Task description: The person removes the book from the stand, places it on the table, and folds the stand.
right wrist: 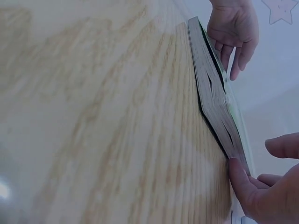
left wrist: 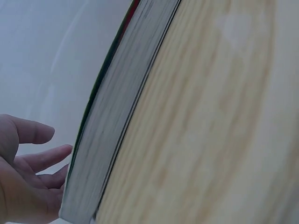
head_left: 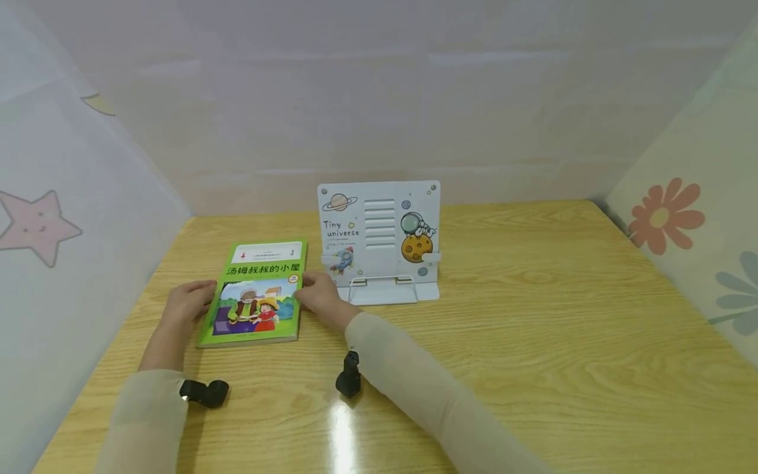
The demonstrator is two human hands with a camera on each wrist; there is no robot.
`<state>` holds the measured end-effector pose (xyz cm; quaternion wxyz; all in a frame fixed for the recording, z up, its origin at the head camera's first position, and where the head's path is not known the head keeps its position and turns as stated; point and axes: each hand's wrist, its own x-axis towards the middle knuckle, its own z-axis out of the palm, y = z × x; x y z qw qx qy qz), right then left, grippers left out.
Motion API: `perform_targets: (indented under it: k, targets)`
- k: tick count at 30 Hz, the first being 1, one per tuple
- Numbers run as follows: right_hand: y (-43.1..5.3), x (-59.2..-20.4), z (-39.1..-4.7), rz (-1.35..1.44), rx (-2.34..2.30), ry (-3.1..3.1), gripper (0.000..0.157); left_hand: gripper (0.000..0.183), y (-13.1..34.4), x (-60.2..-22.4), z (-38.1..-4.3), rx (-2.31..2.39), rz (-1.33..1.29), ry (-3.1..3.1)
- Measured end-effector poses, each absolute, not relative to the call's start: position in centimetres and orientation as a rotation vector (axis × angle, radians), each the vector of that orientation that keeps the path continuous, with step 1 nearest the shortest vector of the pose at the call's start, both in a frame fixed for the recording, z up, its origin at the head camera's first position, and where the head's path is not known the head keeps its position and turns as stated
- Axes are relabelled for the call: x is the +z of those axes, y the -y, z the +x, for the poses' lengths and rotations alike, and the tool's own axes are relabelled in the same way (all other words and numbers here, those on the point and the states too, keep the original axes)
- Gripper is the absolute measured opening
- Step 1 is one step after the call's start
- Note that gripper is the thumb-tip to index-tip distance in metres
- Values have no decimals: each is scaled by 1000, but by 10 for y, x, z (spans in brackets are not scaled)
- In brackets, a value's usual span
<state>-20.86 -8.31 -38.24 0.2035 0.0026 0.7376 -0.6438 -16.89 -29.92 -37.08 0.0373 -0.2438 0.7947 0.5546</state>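
A thick green paperback book (head_left: 293, 313) lies face up on the left part of the table, its cover showing two cartoon figures. My left hand (head_left: 186, 304) is at the book's left edge, fingers loosely bent and thumb held apart from the cover in the left wrist view. At the right edge is my right hand (head_left: 322, 296). In the right wrist view its fingertips (right wrist: 239, 175) touch the book's side near a corner, while the thumb stands off. The page block (right wrist: 210, 88) shows small gaps between the pages there.
A white book stand (head_left: 379, 263) printed "Tiny universe" stands upright just beyond my right hand, with a wire holder and ledge at its base. Wood-grain table (head_left: 533, 316) extends to the right. Pale cloth walls (head_left: 379, 99) enclose the back and both sides.
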Motion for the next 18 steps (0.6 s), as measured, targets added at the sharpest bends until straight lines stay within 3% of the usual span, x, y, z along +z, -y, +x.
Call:
perform_targets:
  k: [12, 18]
  targets:
    - [52, -356, -206, -337, -1599, -2263, 46, 67, 355, -425, -209, 1710, -545, -2710]
    - [29, -338, -203, -479, -1546, -2320, 44, 64, 343, -416, -225, 1801, -449, -2767]
